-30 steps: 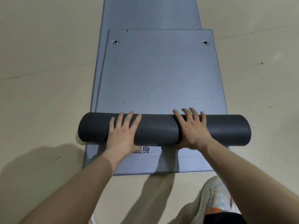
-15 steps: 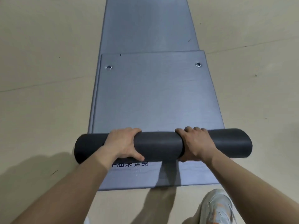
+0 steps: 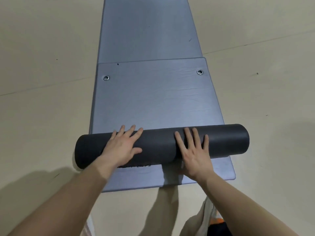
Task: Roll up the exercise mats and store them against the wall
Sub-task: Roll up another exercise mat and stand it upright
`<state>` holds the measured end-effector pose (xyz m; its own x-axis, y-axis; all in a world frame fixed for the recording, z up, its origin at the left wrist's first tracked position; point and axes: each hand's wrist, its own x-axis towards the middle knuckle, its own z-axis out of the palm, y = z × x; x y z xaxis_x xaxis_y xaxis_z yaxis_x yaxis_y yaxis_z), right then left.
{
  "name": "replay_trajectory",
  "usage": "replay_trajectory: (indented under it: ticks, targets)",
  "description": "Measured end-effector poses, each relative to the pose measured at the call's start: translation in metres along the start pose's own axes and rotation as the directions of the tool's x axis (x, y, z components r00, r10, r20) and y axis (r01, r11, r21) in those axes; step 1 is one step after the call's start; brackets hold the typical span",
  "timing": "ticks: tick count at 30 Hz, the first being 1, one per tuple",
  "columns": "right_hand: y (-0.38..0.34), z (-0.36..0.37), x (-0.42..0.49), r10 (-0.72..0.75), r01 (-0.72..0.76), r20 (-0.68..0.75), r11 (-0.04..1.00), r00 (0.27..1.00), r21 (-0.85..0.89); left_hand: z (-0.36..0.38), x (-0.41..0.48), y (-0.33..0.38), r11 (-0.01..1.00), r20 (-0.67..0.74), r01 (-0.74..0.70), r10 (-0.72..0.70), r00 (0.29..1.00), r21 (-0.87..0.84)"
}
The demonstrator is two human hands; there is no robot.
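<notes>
Floor: I see a beige smooth floor under everything. No wall shows in my view, so I judge storage to be some way off.
Bottom mat: a long blue-grey foam mat lies flat and runs straight away from me.
Top mat: a shorter blue-grey foam mat lies on it, side edges nearly matched. It is flat from the roll out to its far edge.
Roll: a dark charcoal foam roll sits on the near part of the stack. I judge it to be the top mat's near end wound up, dark underside outward.
Roll axis: the long axis runs left to right, square across the mats' length, with the right end slightly farther from me. Both ends overhang the side edges a little, and its rolling direction points away from me.
Left hand: my left hand lies palm-down on the roll's left half, fingers straight and spread, grasping nothing. A flat press suits pushing it forward.
Right hand: my right hand lies just right of the middle, fingers straight and spread over the top, clasping nothing.
Spacing: the 2 hands are set apart, I judge, so both ends advance evenly.
Eyelets: 2 round metal eyelets sit near the top mat's far corners, where rolling would finish.
</notes>
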<state>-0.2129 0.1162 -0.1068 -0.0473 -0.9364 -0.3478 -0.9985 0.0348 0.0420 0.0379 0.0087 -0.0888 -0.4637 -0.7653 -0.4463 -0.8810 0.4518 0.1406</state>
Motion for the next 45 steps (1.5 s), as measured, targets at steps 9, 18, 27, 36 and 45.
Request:
replay_trajectory:
  ticks: [9, 18, 27, 36, 45]
  targets:
    - [0.033, -0.026, 0.090, -0.094, 0.095, 0.049, 0.996, 0.994, -0.002, 0.017, 0.049, 0.004, 0.987, -0.215, 0.098, -0.069, 0.974, 0.129]
    - [0.028, -0.048, 0.060, -0.214, 0.218, 0.244, 0.976, 0.946, 0.011, -0.011, 0.015, 0.008, 1.000, 0.118, 0.028, -0.029, 0.993, 0.011]
    - [-0.001, -0.014, -0.016, -0.144, 0.148, 0.085, 0.988, 0.986, -0.040, -0.027, -0.002, 0.001, 0.959, 0.376, 0.128, -0.024, 0.926, -0.254]
    - [0.008, -0.061, 0.068, -0.101, 0.104, -0.026, 0.989, 0.995, 0.108, 0.017, -0.005, 0.008, 0.984, -0.045, 0.166, -0.164, 0.985, 0.059]
    - [0.040, -0.050, 0.134, -0.215, 0.218, 0.041, 0.969, 0.976, -0.118, -0.006, 0.048, -0.021, 0.959, -0.158, 0.090, -0.048, 0.986, 0.269]
